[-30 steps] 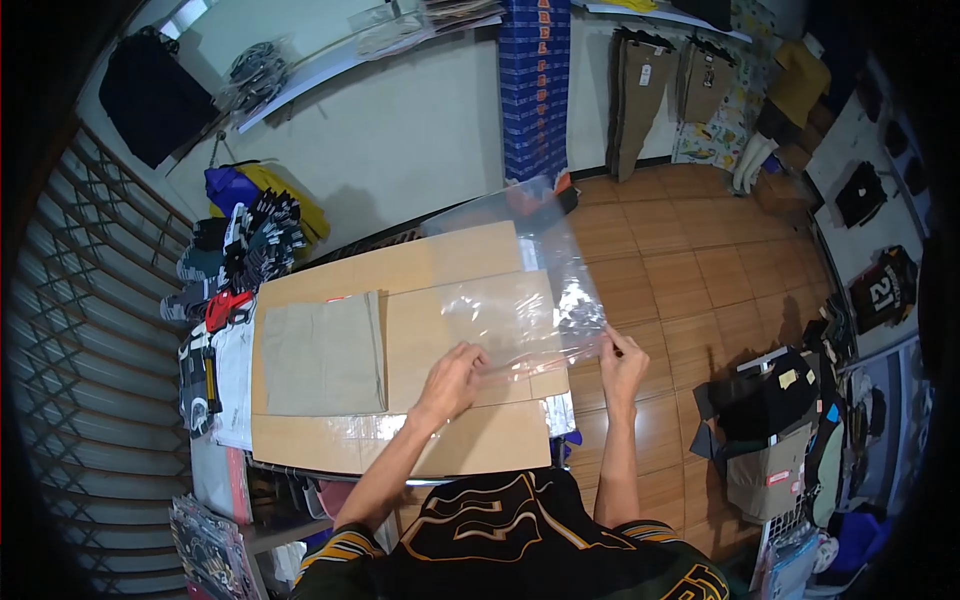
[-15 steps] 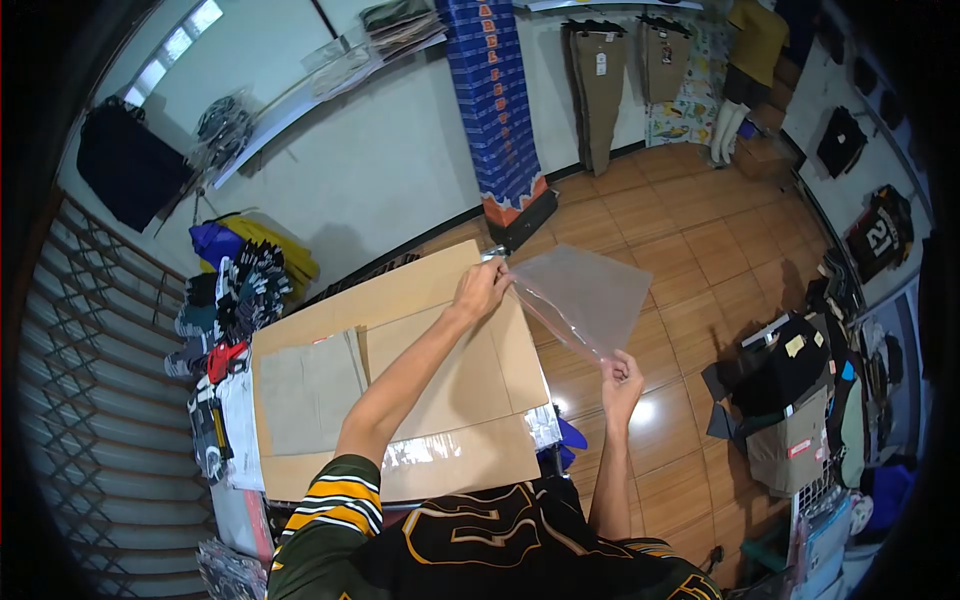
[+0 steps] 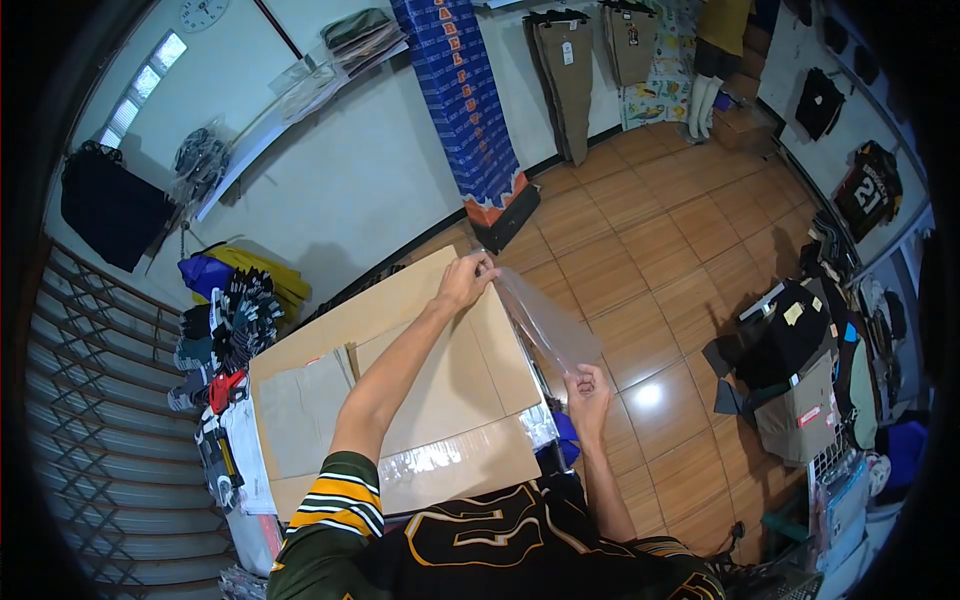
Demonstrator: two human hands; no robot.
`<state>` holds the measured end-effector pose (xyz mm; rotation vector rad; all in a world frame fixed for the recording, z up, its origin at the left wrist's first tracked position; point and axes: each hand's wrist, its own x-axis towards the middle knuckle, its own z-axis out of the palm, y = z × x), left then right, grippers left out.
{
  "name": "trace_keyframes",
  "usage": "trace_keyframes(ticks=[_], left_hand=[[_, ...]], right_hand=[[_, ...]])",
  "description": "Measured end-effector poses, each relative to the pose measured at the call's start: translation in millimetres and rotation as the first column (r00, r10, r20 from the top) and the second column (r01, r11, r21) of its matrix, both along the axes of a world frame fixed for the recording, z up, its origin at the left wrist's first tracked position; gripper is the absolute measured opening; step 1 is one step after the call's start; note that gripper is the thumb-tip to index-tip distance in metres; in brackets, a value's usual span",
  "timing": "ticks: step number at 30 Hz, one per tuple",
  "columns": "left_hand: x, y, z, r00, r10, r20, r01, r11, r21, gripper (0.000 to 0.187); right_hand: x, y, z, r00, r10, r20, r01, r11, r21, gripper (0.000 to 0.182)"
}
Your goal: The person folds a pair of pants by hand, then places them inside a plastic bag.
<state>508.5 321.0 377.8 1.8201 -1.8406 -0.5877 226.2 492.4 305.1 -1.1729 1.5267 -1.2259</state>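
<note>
A clear plastic bag [image 3: 545, 318] is stretched between my two hands, past the right edge of the cardboard [image 3: 440, 370]. My left hand [image 3: 466, 281] pinches one corner of the bag's edge above the cardboard's far right corner. Nearer to me, my right hand [image 3: 588, 388] grips the other end of that edge, over the floor. Folded beige trousers [image 3: 300, 410] lie flat on the left half of the cardboard. Clear tape shines along the cardboard's near side.
Stacked socks and gloves [image 3: 245, 315] sit left of the cardboard, beside a folding metal gate [image 3: 100, 400]. A blue banner-wrapped pillar [image 3: 460, 110] stands ahead. Piled clothes [image 3: 790, 340] are at the right, and hanging trousers [image 3: 565, 85] line the far wall.
The bag has swung down and narrowed, its far corner dropping toward the floor. My right hand has shifted left, closer to the cardboard. The camera view has turned slightly.
</note>
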Motion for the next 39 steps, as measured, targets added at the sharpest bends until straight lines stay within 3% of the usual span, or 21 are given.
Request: trace_keyframes(ticks=[12,19,32,39], left_hand=[[22,36,1,0.992,-0.032,-0.119,0.022,0.996,-0.083,0.017],[35,56,7,0.984,-0.042,-0.172,0.02,0.992,-0.124,0.014],[110,113,6,0.993,-0.11,0.04,0.116,0.97,-0.215,0.014],[160,152,7,0.975,-0.115,0.191,0.157,0.962,-0.225,0.013]], right_hand=[[24,43,18,0.976,0.08,-0.202,-0.111,0.983,-0.145,0.018],[35,58,36,0.946,0.09,-0.311,-0.135,0.983,-0.127,0.02],[111,112,62,0.805,0.228,-0.547,-0.288,0.957,-0.025,0.015],[170,148,66,0.732,0.34,-0.59,-0.422,0.906,-0.002,0.014]])
